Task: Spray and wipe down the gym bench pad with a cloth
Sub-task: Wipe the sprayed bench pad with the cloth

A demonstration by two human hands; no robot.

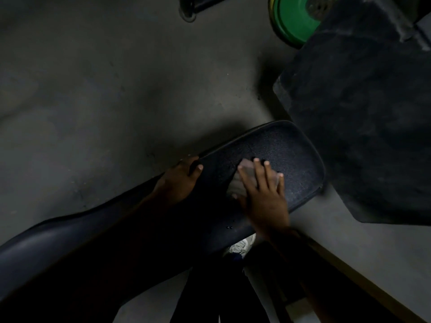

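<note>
Both hands are working on the bench pad (279,150): the left hand (180,180) is curling over its far edge, bracing, while the right hand (263,194) is pressing flat, fingers spread, on the cloth (242,180) mid-pad near the rounded end. Loosely bunched cloth is probably at risk of slipping out, leaving bare fingers smearing the pad.

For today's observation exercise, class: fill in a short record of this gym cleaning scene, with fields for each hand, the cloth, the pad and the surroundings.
left hand: grips the far edge of the pad
right hand: flat, fingers spread, pressing the cloth down
cloth: pale, crumpled, on the pad under the right hand
bench pad: dark, textured
spray bottle: not in view
floor: grey
green weight plate: on floor, top right
</note>
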